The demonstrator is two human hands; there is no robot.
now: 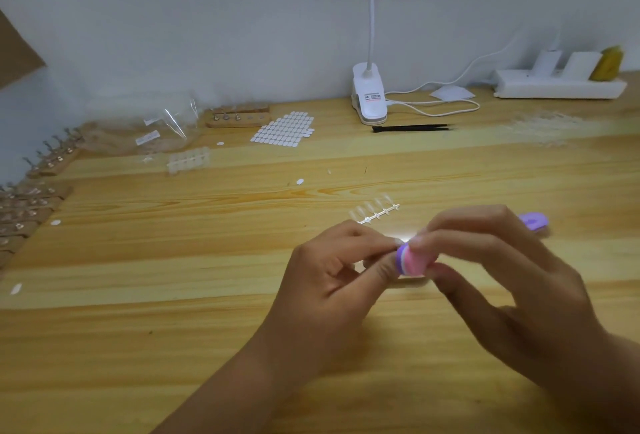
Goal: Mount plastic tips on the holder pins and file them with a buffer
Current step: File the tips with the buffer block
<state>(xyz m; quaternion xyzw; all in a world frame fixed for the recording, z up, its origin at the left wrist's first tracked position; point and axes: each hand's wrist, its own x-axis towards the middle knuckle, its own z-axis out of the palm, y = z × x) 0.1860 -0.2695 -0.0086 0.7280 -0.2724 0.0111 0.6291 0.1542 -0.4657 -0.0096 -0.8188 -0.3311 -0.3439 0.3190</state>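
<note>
My right hand (495, 281) pinches a small pink and purple buffer block (412, 260) above the wooden table. My left hand (332, 281) meets it, thumb and forefinger closed on something small at the buffer's face; the item itself is hidden by the fingers. A strip of clear plastic tips (375, 210) lies just beyond my hands. A wooden holder with metal pins (237, 118) stands at the back left. More holders with pins (38, 173) line the left edge.
A sheet of white adhesive tabs (284, 130), black tweezers (412, 128), a clip lamp (369, 97) with its cable, a power strip (557, 81), plastic bags (156, 128), a purple tool (533, 221) behind my right hand, and loose white tabs lie on the table (173, 329).
</note>
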